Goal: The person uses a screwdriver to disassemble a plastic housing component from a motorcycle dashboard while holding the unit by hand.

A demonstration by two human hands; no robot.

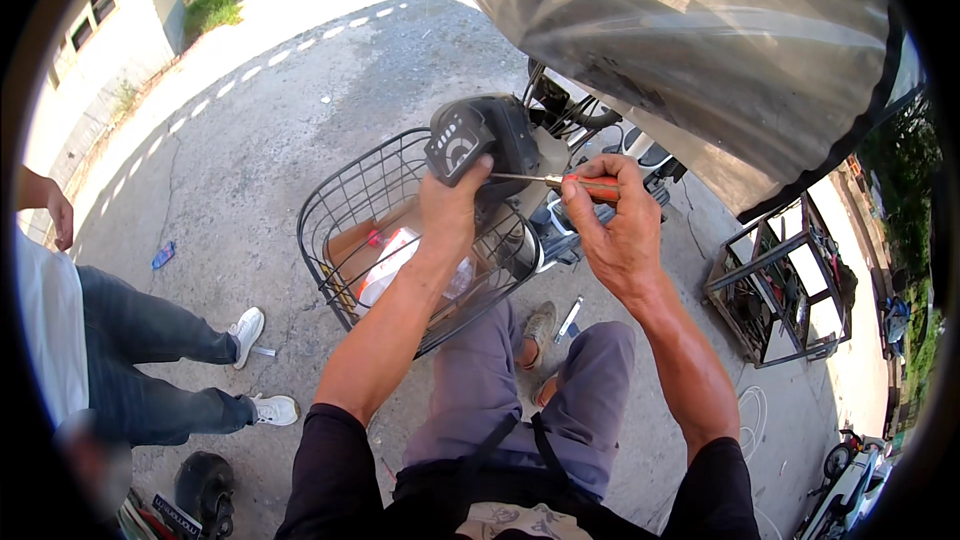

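A black instrument panel (458, 145) with a gauge on its face hangs over the front of a vehicle, beside its dark housing (513, 130). My left hand (452, 202) is closed around the panel's lower edge, thumb at its right side. Between my right hand's (618, 230) thumb and fingers is a screwdriver (598, 189) with a red handle, lying nearly level. Its metal shaft points left at the panel, and the tip ends close to my left thumb. Whether it touches a screw cannot be made out. Below both hands sits a black wire basket (318, 208).
A cardboard box (350, 240) and a white plastic item (392, 258) lie in the basket. Above right hangs a clear rain cover (700, 60). Another person (140, 340) stands at left. A metal rack (775, 290) with parts stands at right. Cables run near the handlebar.
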